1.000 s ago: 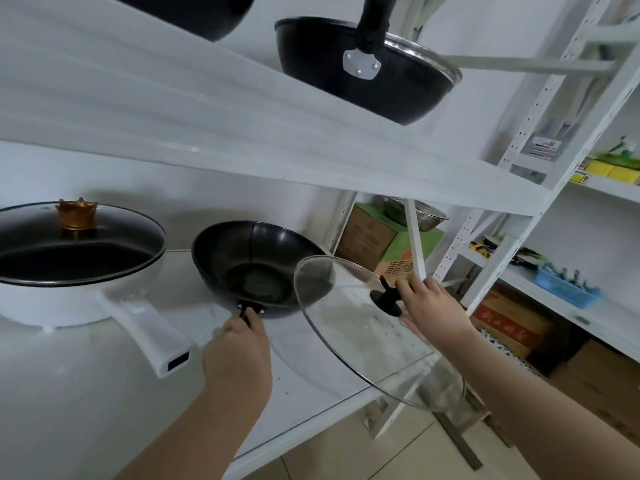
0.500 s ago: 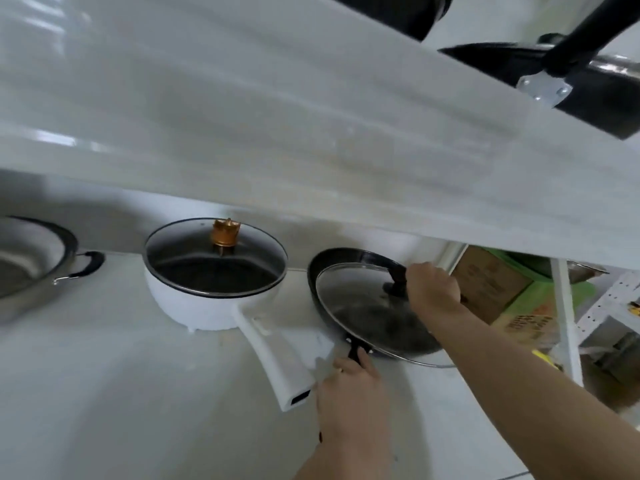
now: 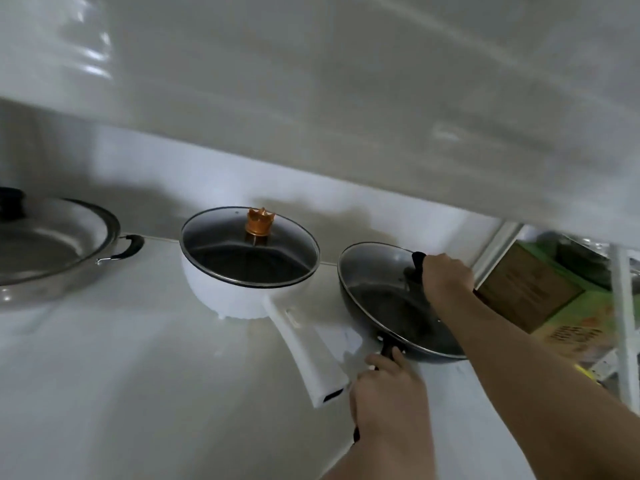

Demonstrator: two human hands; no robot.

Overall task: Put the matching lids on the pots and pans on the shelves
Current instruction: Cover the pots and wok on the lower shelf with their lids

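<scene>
Nearest us, our left hand (image 3: 388, 393) is gripping the black wok's (image 3: 363, 299) handle, fingers wrapped tight around it. Beyond, our right hand (image 3: 445, 277) is closing its fingers on the knob of the glass lid (image 3: 384, 289), which is lying on the wok on the white shelf (image 3: 138, 375). Farther left, a lidded white pan (image 3: 242, 299) and a lidded steel pot (image 3: 52, 251) are sitting.

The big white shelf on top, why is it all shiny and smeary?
In the head view, the upper shelf is very near the camera, so it looks blurred, with streaks of glare. The white pot and black pan below are sharper but shadowed.
</scene>
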